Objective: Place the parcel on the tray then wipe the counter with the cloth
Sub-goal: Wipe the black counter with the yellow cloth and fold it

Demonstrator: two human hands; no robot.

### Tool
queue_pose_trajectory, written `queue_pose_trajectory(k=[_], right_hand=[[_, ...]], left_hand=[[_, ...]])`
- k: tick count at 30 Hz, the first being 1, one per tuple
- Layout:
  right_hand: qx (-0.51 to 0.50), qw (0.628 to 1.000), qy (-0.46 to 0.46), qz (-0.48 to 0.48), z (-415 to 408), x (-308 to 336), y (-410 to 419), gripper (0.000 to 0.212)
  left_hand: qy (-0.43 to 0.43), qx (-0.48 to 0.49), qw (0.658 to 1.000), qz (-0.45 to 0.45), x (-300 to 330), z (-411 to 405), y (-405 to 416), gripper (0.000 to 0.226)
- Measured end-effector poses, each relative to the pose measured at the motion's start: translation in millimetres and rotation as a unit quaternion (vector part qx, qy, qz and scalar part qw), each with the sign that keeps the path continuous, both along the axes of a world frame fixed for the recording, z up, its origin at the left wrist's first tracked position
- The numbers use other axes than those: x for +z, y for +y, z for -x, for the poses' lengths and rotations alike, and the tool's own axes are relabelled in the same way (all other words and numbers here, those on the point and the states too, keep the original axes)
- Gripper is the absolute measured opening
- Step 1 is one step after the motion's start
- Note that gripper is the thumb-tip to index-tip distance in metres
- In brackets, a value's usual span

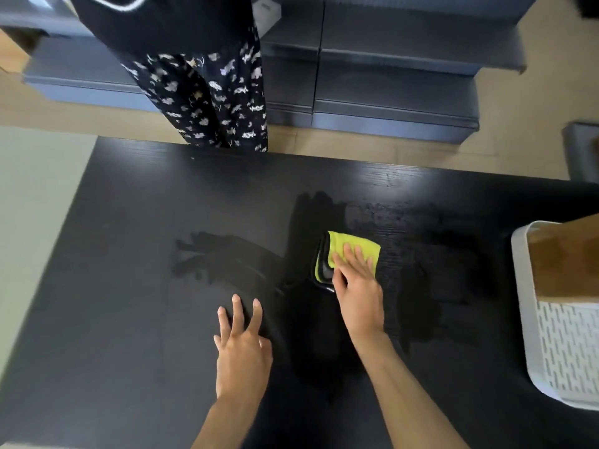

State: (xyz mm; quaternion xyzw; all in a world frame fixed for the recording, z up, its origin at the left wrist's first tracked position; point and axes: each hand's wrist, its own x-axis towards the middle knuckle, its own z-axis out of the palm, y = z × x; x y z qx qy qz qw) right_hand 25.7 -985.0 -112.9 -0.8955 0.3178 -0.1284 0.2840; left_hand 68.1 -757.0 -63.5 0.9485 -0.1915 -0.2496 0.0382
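Observation:
A folded yellow-green cloth with a dark underside lies on the black counter, right of centre. My right hand presses flat on the cloth, fingers spread over its near half. My left hand rests on the bare counter to the left, fingers apart, holding nothing. Dark wet streaks spread across the counter around the cloth and to its left. At the right edge a brown cardboard parcel sits in a white slotted tray.
A person in dark flower-print trousers stands at the counter's far edge. Behind them are blue-grey shelves on a pale wooden floor. The counter's left edge runs along a pale wall.

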Motion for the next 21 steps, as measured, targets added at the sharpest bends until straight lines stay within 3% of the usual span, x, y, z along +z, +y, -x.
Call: queue_pose_trajectory(k=[10, 16, 21], right_hand=[[-0.019, 0.999, -0.010, -0.046, -105, 12, -108, 0.031], [0.009, 0.998, 0.005, -0.066, -92, 16, -106, 0.033], [0.030, 0.997, 0.008, -0.074, -32, 14, -74, 0.034]], left_hand=[[0.000, -0.021, 1.000, -0.020, -15, -9, 0, 0.088], [-0.005, 0.007, 1.000, -0.005, -11, -4, -1, 0.086], [0.003, 0.063, 0.997, 0.054, 2, -6, -5, 0.069]])
